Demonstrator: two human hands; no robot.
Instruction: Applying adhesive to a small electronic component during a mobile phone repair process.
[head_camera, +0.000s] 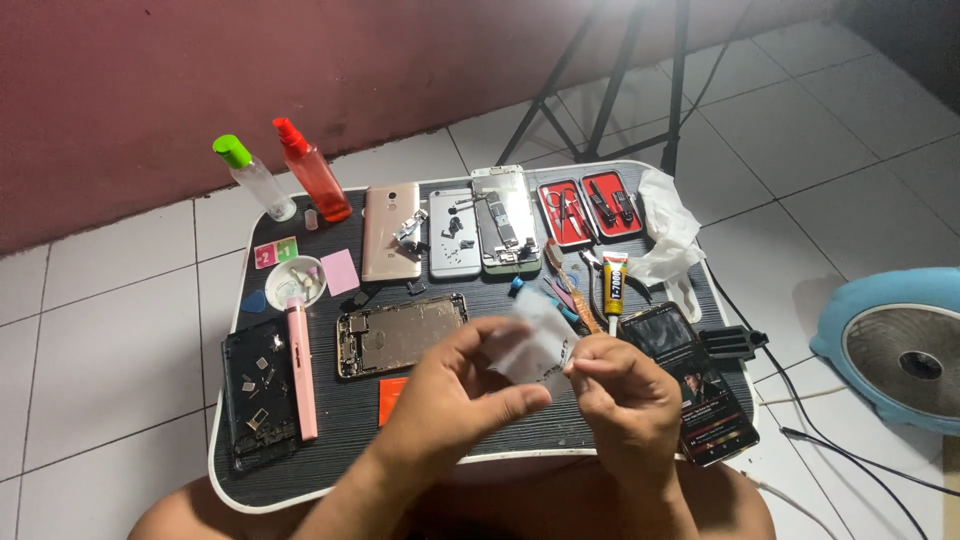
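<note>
Hands meet over the near edge of the counter (300, 480), both raised clear of the parts so nothing beneath is disturbed. Left hand (455, 385) pinches a small clear-white packet (535, 345) between thumb and fingers, its grip clamped on the lower left edge. Right hand (625, 395) has fingertips pressed together on the packet's right corner, as if to tear or peel. Opened phone frame (400, 335) lies just beyond, back up; pink tool (300, 370) lies to its left.

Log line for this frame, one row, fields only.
left hand: holds white packet | right hand: pinches packet edge | below: opened phone on tray | glue tube nearby
</note>
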